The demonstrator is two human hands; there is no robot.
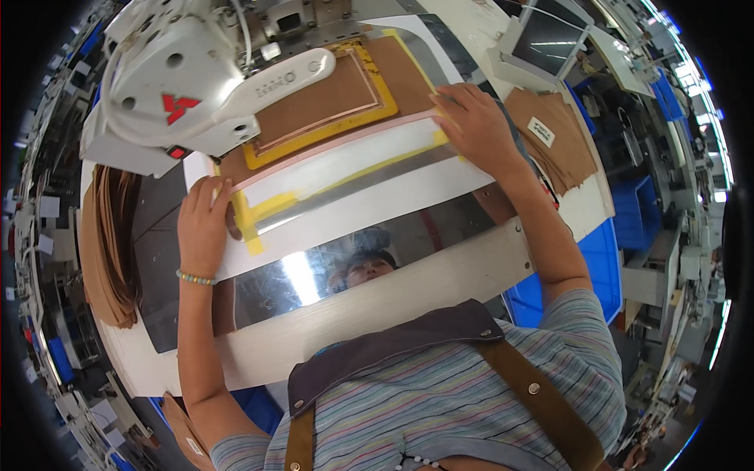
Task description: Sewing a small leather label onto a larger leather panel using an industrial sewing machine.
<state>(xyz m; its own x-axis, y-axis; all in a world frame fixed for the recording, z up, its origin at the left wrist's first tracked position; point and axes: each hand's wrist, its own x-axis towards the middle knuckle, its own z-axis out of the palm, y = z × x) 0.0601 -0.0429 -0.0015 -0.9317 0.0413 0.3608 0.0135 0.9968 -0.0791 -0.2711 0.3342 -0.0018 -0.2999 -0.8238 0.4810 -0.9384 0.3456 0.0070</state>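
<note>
A brown fabric panel (408, 78) lies on the bed of a white sewing machine (173, 71), beneath a yellow rectangular frame (385, 86) with a copper-coloured inner edge. Along its near side runs a clear and white strip edged with yellow tape (271, 206), over a white sheet (353, 210). My left hand (203, 224), wearing a bead bracelet (196, 278), rests its fingers on the panel's left end near the taped corner. Over the panel's right edge lie the outstretched fingers of my right hand (475, 129). The machine's arm covers part of the frame.
A polished metal plate (353, 271) spans the near side of the table. Brown fabric pieces hang stacked (114, 243) at the left, and more lie in a pile (569, 153) at the right. A screen (550, 35) stands far right; a blue bin (577, 267) sits below the table edge.
</note>
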